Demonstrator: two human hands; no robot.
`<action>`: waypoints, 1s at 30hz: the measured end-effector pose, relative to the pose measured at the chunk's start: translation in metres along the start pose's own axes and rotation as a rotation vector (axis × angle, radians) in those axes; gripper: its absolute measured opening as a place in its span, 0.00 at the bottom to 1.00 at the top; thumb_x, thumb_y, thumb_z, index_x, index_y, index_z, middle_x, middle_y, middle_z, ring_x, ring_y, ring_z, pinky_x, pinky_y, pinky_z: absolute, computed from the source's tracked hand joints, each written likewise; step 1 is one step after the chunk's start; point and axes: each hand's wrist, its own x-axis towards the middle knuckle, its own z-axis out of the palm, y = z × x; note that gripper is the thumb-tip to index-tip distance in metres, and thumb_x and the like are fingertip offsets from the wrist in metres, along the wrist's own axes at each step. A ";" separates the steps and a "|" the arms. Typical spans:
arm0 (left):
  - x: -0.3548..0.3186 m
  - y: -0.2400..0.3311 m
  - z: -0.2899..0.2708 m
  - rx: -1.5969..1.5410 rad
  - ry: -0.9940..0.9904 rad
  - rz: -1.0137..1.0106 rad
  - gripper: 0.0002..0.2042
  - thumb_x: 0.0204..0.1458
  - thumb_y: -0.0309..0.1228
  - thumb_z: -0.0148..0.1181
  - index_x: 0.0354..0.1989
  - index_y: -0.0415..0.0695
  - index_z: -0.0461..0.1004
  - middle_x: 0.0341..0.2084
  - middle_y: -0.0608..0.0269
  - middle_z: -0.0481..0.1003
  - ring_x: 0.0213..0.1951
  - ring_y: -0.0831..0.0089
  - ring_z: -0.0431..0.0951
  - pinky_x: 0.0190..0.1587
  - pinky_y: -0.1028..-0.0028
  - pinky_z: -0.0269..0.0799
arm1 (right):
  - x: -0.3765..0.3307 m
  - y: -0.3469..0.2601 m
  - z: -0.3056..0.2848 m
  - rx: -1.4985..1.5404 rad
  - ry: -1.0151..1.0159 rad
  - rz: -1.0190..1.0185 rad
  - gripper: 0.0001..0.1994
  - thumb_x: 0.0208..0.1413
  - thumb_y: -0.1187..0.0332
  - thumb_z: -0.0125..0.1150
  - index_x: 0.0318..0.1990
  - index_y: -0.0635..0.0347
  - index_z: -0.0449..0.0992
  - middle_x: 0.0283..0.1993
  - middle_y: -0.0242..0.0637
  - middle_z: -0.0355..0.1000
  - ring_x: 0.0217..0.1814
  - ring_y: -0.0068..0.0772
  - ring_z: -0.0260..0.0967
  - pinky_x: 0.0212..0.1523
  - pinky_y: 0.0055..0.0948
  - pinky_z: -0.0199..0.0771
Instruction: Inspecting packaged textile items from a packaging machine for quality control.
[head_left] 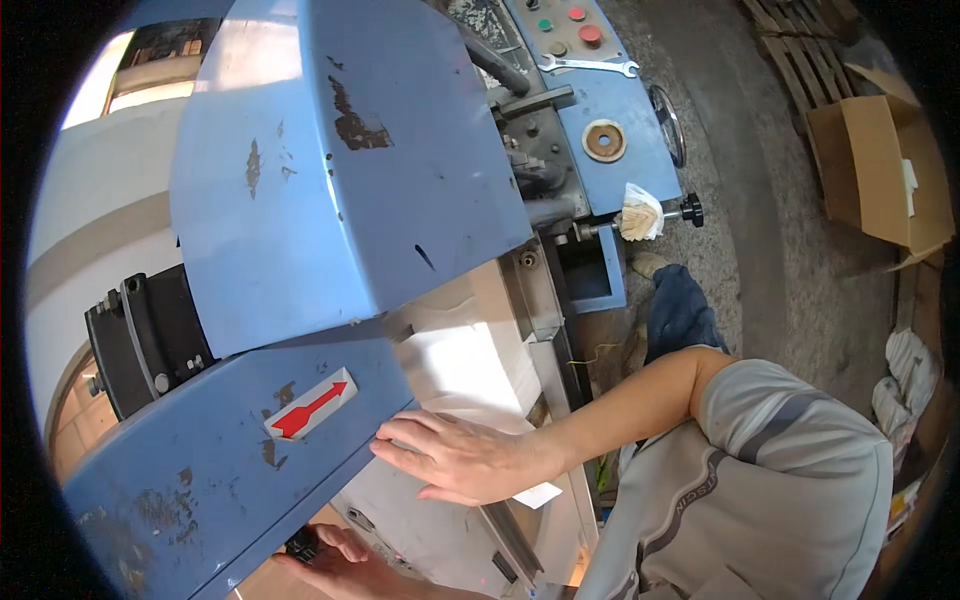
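Far left: blk motor-like unit [150, 340] sits against the upper L edge of the blue guard [225, 490], which carries a red arrow sign [312, 404]. Guard's long axis runs diag., from lower L up to its R end; arrow lies roughly parallel.

Under guard's lower edge, approx. midway along: blk knob [301, 543], partly hidden by edge & fingers, so its own axis can't be told. L hand [345, 565] is right at it, thumb one side, fingers other, grasping it AFAICT; palm side mostly out of sight. So knob lies within L fingers, guard edge just above them. That's the key relation, IMO: L hand is the nearer by far, R hand well apart, further up the same edge.

R hand [460, 460]: palm down, fingers extended & slightly spread, nothing clasped; tips rest at guard's lower edge, just below its R corner. Forearm comes in from the R.

Further R, past the big blue housing [400, 160]: wrench [590, 66] across the blue control panel [600, 105], below its buttons; white-rimmed ring [604, 141] nearer its lower edge; crumpled cloth [640, 213] off its lower R corner. Far R: open cardboard box [875, 170] on the floor side.
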 end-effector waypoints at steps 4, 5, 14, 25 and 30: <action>-0.009 -0.016 0.025 0.625 0.407 0.481 0.22 0.65 0.47 0.47 0.51 0.38 0.70 0.32 0.58 0.74 0.21 0.80 0.67 0.24 0.82 0.60 | 0.000 -0.002 0.004 -0.005 -0.017 0.008 0.39 0.46 0.64 0.70 0.63 0.74 0.59 0.61 0.53 0.55 0.65 0.52 0.55 0.64 0.42 0.63; -0.008 -0.022 0.021 0.879 0.398 0.616 0.22 0.65 0.45 0.49 0.54 0.36 0.68 0.35 0.58 0.74 0.22 0.80 0.67 0.23 0.82 0.59 | -0.001 -0.002 0.004 -0.010 -0.015 0.009 0.39 0.46 0.64 0.70 0.63 0.74 0.59 0.61 0.53 0.55 0.65 0.52 0.55 0.64 0.42 0.63; -0.016 -0.009 0.038 0.858 0.397 0.508 0.21 0.66 0.44 0.47 0.52 0.34 0.69 0.32 0.58 0.73 0.30 0.70 0.72 0.29 0.74 0.66 | 0.001 -0.001 0.006 -0.042 0.020 -0.012 0.39 0.45 0.64 0.70 0.62 0.78 0.58 0.60 0.53 0.56 0.64 0.51 0.54 0.61 0.42 0.63; -0.018 -0.006 0.035 0.854 0.299 0.536 0.22 0.65 0.43 0.49 0.53 0.34 0.67 0.35 0.55 0.74 0.28 0.75 0.71 0.27 0.77 0.65 | -0.004 0.000 0.001 -0.066 0.066 0.017 0.39 0.45 0.63 0.68 0.62 0.76 0.59 0.62 0.49 0.56 0.65 0.47 0.54 0.61 0.42 0.65; -0.014 -0.001 0.006 0.508 0.113 0.255 0.20 0.65 0.41 0.51 0.50 0.34 0.68 0.34 0.58 0.73 0.23 0.81 0.65 0.25 0.81 0.61 | -0.007 0.005 0.001 -0.057 0.110 0.000 0.33 0.50 0.66 0.60 0.61 0.78 0.60 0.61 0.51 0.57 0.64 0.47 0.56 0.61 0.40 0.65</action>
